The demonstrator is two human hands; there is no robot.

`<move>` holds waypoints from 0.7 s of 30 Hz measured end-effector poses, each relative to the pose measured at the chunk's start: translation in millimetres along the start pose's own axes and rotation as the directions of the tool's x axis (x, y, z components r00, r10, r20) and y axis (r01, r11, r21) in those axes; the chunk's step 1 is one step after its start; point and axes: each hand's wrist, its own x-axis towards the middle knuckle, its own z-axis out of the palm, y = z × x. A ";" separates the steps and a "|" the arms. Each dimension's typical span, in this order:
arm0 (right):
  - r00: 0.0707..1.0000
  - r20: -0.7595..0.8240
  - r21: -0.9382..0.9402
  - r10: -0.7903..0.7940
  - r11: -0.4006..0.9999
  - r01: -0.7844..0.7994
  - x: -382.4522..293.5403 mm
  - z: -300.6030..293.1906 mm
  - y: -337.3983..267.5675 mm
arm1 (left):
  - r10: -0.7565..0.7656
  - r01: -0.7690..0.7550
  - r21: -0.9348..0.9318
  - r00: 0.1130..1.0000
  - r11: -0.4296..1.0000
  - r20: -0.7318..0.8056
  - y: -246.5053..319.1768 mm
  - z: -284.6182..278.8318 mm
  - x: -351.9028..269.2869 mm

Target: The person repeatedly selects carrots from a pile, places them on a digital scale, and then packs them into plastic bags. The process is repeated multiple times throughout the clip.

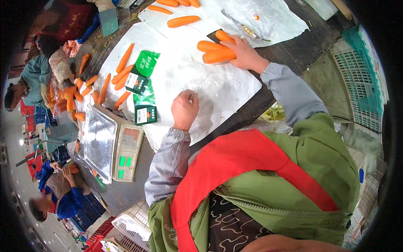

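My right hand [247,55] is wrapped over the ends of a few thick carrots [217,56] at the far right part of the white sheet [176,63]. Nearer to me, my left hand [185,108] is curled, thumb against fingers, at the edge of a crumpled clear plastic bag [209,89]. What its fingertips pinch is partly hidden. Left of that hand lie green printed packages [146,64] and dark green cards with white labels [145,114]. Several loose carrots [125,58] rest beyond them.
A digital scale [127,151] with a metal pan [99,141] stands at the left. A knife [250,31] lies on plastic at the far right. More carrots [183,21] are at the far side. Co-workers [64,186] handle carrots along the left. A white crate [359,85] stands at right.
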 end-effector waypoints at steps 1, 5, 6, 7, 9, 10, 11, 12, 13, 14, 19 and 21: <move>0.998 -0.050 -0.004 -0.042 0.999 0.041 -5.1 2.0 -0.6 | 0.019 -0.019 -0.007 1.000 1.000 -0.020 0.0 -0.2 -2.3; 1.000 -0.026 -0.156 0.016 0.988 -0.020 -14.6 8.3 -9.5 | -0.012 0.011 -0.009 1.000 1.000 -0.021 1.3 -1.6 -9.3; 0.999 -0.048 -0.226 0.022 0.974 -0.032 -20.7 10.4 -13.6 | -0.024 0.024 -0.016 1.000 1.000 -0.017 1.9 -1.9 -9.9; 0.995 -0.098 -0.300 0.000 0.953 -0.030 -24.8 11.9 -16.9 | -0.023 0.023 -0.013 0.999 1.000 -0.023 2.4 -2.5 -10.4; 0.993 -0.113 -0.255 -0.024 0.967 -0.006 -34.4 16.0 -23.5 | -0.023 0.023 -0.007 0.999 1.000 -0.033 3.3 -3.7 -11.2; 0.998 -0.069 -0.263 -0.004 0.965 -0.014 -35.4 17.1 -24.4 | -0.024 0.023 -0.010 0.999 1.000 -0.031 3.6 -4.5 -11.5; 0.991 -0.132 -0.229 -0.038 0.973 0.007 -36.2 17.9 -24.6 | -0.024 0.023 -0.013 0.999 1.000 -0.029 3.9 -5.1 -12.1; 0.992 -0.126 -0.220 -0.026 0.975 -0.002 -34.9 18.4 -23.9 | -0.038 0.038 -0.012 0.999 0.999 -0.013 4.0 -5.6 -12.8; 0.995 -0.097 -0.217 0.001 0.976 -0.023 -31.9 18.6 -22.3 | -0.049 0.049 -0.013 0.999 0.999 -0.002 4.1 -5.8 -13.5; 0.995 -0.095 -0.211 0.019 0.977 -0.039 -27.7 18.2 -20.1 | -0.074 0.074 -0.009 0.997 0.997 0.027 4.0 -5.7 -14.4; 0.986 -0.084 -0.160 0.142 0.975 -0.154 -0.4 13.2 -13.8 | -0.007 0.007 -0.005 1.000 1.000 -0.012 2.2 -0.6 -15.2; 0.980 -0.097 -0.129 0.172 0.974 -0.184 2.4 13.1 -17.8 | 0.006 -0.006 0.021 1.000 1.000 -0.006 0.1 0.9 -14.8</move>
